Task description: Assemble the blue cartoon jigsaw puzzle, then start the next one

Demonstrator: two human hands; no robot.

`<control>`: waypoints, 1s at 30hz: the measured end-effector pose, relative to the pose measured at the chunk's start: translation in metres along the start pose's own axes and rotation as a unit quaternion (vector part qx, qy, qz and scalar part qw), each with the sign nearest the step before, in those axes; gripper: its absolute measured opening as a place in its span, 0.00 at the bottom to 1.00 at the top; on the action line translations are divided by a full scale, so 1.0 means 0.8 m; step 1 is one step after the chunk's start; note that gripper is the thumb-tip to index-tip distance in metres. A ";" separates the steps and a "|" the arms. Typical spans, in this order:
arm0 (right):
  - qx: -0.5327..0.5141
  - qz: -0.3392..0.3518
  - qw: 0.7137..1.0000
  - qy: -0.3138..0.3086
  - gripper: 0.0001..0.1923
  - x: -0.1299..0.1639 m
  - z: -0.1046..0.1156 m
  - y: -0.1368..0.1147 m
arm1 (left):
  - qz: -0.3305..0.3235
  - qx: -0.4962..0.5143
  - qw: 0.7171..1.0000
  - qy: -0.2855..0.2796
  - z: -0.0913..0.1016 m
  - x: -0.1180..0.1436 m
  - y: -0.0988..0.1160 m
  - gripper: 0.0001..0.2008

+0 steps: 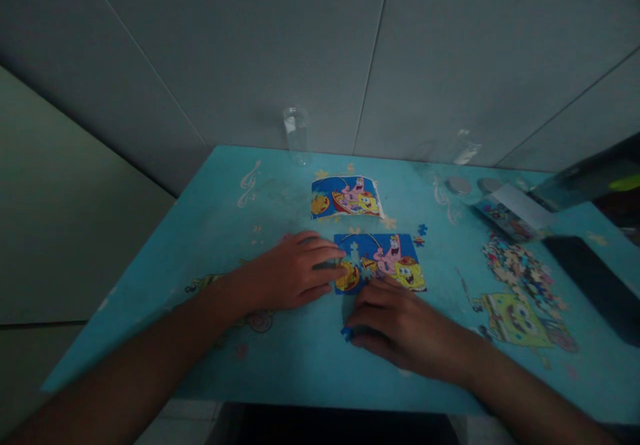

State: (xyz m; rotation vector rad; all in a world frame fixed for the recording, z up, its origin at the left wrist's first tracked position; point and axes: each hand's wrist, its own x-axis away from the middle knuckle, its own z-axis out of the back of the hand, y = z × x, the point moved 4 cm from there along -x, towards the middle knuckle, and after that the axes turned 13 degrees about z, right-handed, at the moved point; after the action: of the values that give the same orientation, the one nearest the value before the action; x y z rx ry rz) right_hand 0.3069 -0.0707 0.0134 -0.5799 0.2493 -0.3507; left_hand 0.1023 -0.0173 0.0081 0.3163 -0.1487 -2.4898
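Note:
A cartoon jigsaw puzzle (405,258), mostly joined, lies on the table with gaps showing table colour in its left half. My left hand (305,270) is open, fingers stretched over the puzzle's left edge. At the puzzle's lower edge, my right hand (395,325) is curled, with a small blue puzzle piece (347,333) at its thumb and fingertips. Two loose pieces (423,230) sit by the upper right corner of the puzzle. Behind it lies a printed picture sheet (345,197) with the same scene, slightly curled at its edges.
A heap of loose puzzle pieces (520,268) is spread at right, beside a dark flat object (593,285). Behind are a printed packet (515,211) and round lids (459,185). A clear plastic jar (297,135) stands by the wall. The blue tabletop (300,371) has printed cartoons.

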 end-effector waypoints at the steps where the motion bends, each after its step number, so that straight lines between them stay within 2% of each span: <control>1: -0.004 -0.001 1.000 0.001 0.08 0.000 0.000 0.000 | 0.000 0.000 1.000 0.000 0.000 0.000 0.000 0.15; 6: -0.018 -0.003 1.000 0.003 0.07 0.000 0.001 0.003 | 0.001 0.004 1.000 0.015 0.001 0.000 0.001 0.15; 15: -0.034 0.007 0.999 0.032 0.09 0.004 0.011 0.007 | 0.004 0.009 1.000 0.003 0.000 0.000 0.000 0.15; 21: -0.029 0.020 0.999 0.028 0.08 0.003 0.010 0.004 | 0.004 0.019 1.000 0.013 0.004 -0.001 0.001 0.15; 30: -0.048 0.006 0.999 0.016 0.07 0.003 0.012 0.002 | 0.008 0.006 1.000 -0.006 0.000 0.000 0.000 0.15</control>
State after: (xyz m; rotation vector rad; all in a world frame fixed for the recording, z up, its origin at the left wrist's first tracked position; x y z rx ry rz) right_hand 0.3121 -0.0659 0.0200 -0.6672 0.3007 -0.3377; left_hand 0.1022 -0.0169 0.0085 0.3042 -0.1708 -2.4759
